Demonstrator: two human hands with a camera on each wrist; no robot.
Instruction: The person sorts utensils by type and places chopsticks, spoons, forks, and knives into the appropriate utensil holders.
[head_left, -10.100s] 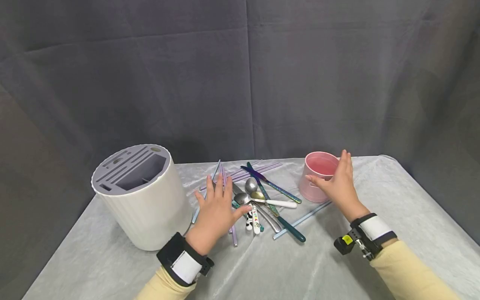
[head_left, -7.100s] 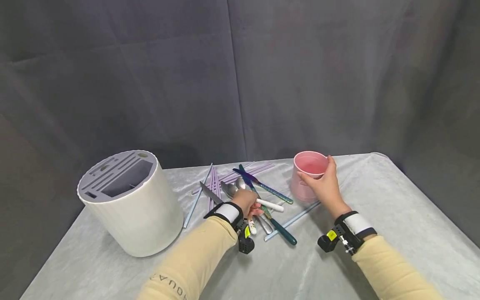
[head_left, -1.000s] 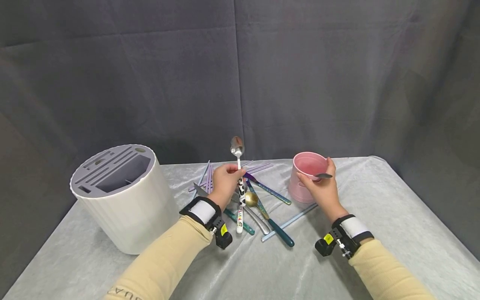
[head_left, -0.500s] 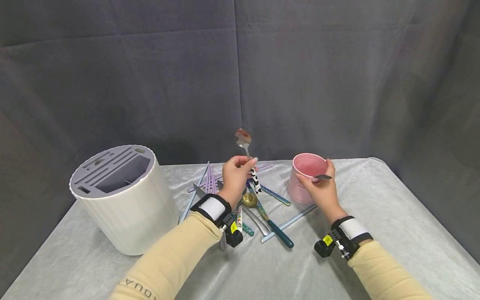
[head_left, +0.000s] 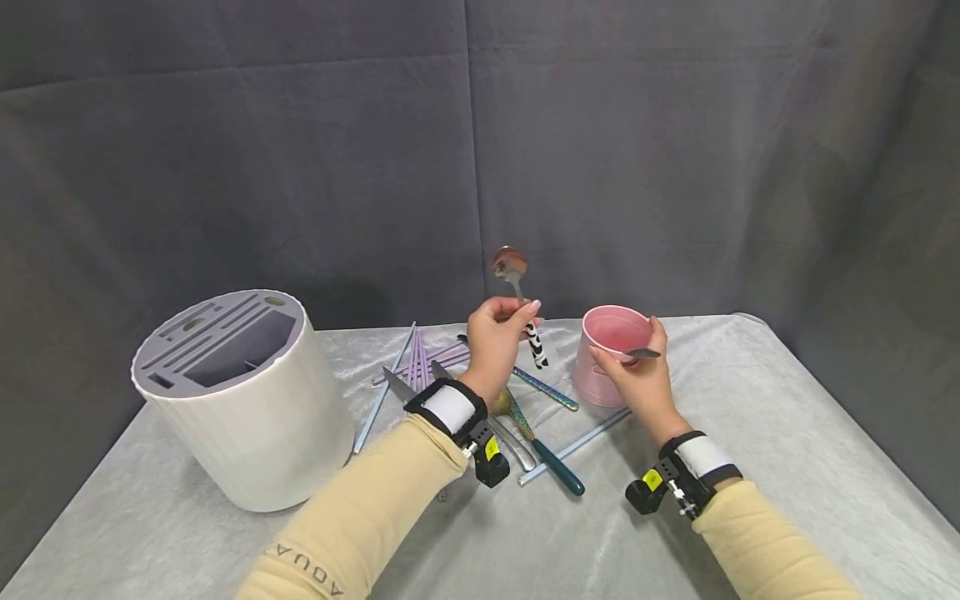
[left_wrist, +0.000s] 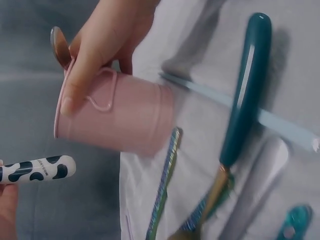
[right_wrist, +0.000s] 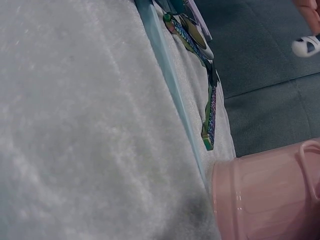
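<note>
Left hand pinches the cow-print-handled steel spoon, bowl up, just at 9 o'clock of the small pink metal bucket. Right hand grips the bucket's rim plus another spoon's tip. I'd flip it handle-down and drop it in gently.

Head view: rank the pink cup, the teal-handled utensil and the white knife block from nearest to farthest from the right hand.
1. pink cup: in the grip of the right hand.
2. teal-handled utensil: on the cloth, lower left of that hand.
3. white knife block: far left of the table.
</note>
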